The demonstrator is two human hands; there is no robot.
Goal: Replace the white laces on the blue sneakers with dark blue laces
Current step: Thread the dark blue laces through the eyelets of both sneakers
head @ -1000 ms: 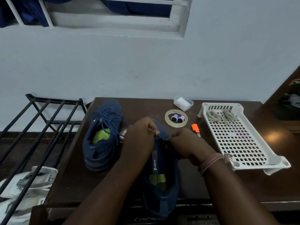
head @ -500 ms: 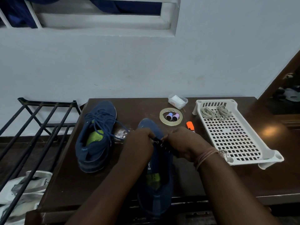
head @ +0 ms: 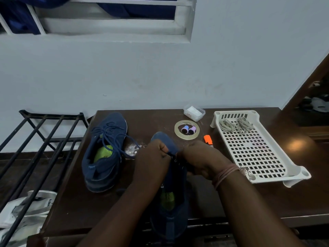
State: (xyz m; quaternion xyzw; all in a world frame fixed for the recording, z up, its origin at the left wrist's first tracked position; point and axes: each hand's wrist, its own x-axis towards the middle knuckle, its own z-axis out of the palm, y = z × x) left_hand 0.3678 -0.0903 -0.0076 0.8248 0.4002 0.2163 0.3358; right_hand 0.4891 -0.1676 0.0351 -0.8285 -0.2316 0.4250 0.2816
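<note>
On dark worktop (head: 258,202): laced sneaker (head: 105,150) at left, second sneaker (head: 170,207) at near edge. Both hands, left (head: 153,157) and right (head: 197,157), curled, pinching dark blue lace (head: 173,155) at lowest eyelets. Risk: skipped eyelet or uneven ends if grip slips; removed white laces (head: 235,124) in tray (head: 284,164).

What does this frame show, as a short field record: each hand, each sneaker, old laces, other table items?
left hand: fingers curled at the eyelets of the near sneaker; what the grip holds is too dark to tell
right hand: the same, on the opposite eyelet row
far sneaker: on the table, threaded with a dark blue lace, ends loose
old laces: two pale bundles in the white tray
other items: tape ring around two small spools, orange marker, small clear box
</note>
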